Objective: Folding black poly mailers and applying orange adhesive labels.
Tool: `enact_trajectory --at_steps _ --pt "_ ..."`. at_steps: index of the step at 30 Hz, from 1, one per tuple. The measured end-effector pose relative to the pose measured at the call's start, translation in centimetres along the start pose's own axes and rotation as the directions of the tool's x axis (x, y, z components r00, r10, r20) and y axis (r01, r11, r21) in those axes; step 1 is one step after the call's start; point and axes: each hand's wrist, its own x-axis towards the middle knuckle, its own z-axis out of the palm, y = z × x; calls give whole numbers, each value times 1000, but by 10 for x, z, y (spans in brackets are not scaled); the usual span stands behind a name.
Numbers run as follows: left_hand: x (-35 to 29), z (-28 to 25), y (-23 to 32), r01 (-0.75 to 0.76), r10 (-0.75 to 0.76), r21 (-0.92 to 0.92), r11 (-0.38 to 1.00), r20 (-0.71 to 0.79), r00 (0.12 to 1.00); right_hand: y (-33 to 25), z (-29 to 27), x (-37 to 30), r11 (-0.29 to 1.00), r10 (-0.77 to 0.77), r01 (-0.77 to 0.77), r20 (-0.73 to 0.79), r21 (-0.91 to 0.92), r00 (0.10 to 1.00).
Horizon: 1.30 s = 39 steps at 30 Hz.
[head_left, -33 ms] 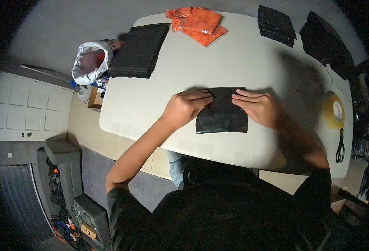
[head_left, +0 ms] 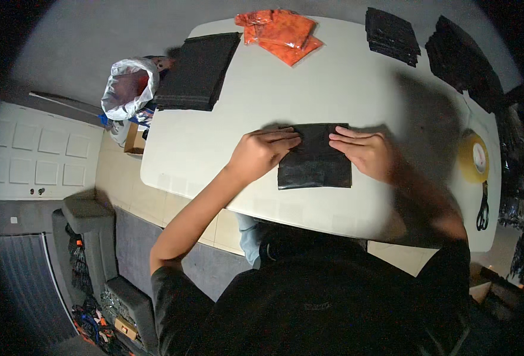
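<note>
A flat black plastic packet (head_left: pixel 315 160), glossy and roughly square, lies on the white table (head_left: pixel 274 89) in front of me. On its upper left part rests my left hand (head_left: pixel 265 153), fingers stretched across the plastic. My right hand (head_left: pixel 366 154) presses its upper right part with extended fingertips. Both hands lie flat on the packet rather than wrapped round it. Whether a thumb is tucked beneath an edge is hidden.
Stacked black sheets (head_left: pixel 199 71) sit at the far left, beside a white-lined bin (head_left: pixel 130 89). Orange items in clear bags (head_left: pixel 282 32) lie at the back. Two black piles (head_left: pixel 392 37) occupy the far right. Yellow tape (head_left: pixel 474 157) and black scissors (head_left: pixel 483 207) are near the right edge.
</note>
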Motion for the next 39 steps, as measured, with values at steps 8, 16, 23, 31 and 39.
enact_trajectory --at_steps 8,16,23,31,39 --pt "4 -15 8 -30 23 54 998 126 992 -18 14 -7 965 88 -65 82 -253 993" --pt "15 -15 23 -165 154 132 977 92 984 -54 21 -9 892 148 -98 80 -441 986" --pt "-5 -10 8 -220 189 148 964 198 962 -50 28 -19 884 84 -47 58 -465 995" --pt "-13 -18 19 -206 168 156 966 224 960 -52 34 -20 866 75 -32 66 -500 995" --pt "-10 -29 25 -111 93 45 993 301 949 -47 19 -19 945 158 -116 116 -306 981"
